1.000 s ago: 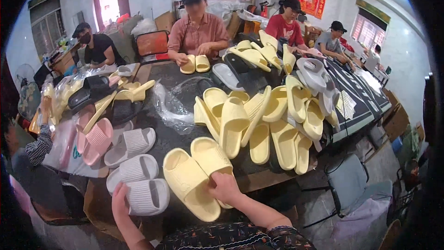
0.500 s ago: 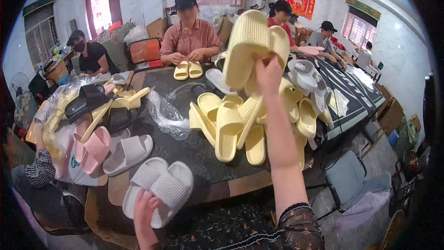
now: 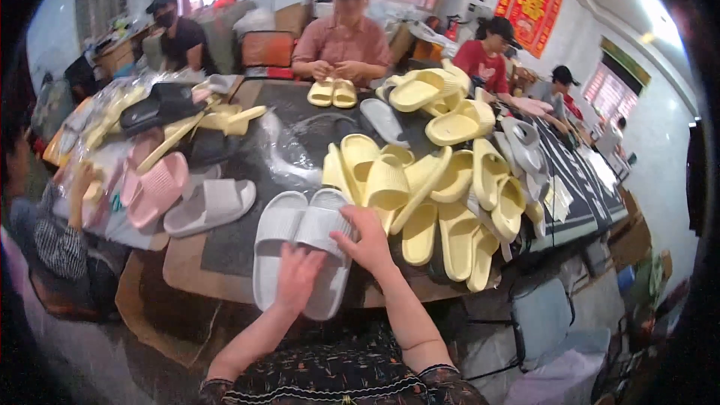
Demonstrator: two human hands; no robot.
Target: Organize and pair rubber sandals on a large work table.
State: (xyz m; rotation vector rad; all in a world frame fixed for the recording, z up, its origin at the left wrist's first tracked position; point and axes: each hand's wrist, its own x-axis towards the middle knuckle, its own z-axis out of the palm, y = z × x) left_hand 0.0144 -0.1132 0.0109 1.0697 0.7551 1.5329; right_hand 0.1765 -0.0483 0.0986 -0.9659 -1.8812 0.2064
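A pair of grey slippers sits side by side at the table's near edge, the left slipper (image 3: 271,255) next to the right slipper (image 3: 328,285), open toes away from me. My left hand (image 3: 298,274) is on the pair from below, its fingers curled at the ribbed straps where the two meet; the fingertips are partly hidden. My right hand (image 3: 366,240) lies against the right slipper's outer edge and strap, thumb and fingers spread. Just beyond it is a heap of yellow slippers (image 3: 390,180). A stack of yellow slippers (image 3: 421,90) lies on the heap's far side.
Left of me lie another grey slipper (image 3: 211,206), pink slippers (image 3: 156,189), a black slipper (image 3: 157,109) and clear plastic film (image 3: 289,154). Co-workers sit around the table; one across handles a small yellow pair (image 3: 332,93). A chair (image 3: 541,319) stands at lower right.
My right hand has let go of the yellow slippers, now on the far side of the heap, and come down to the grey pair. The grey pair has moved up and right with my left hand.
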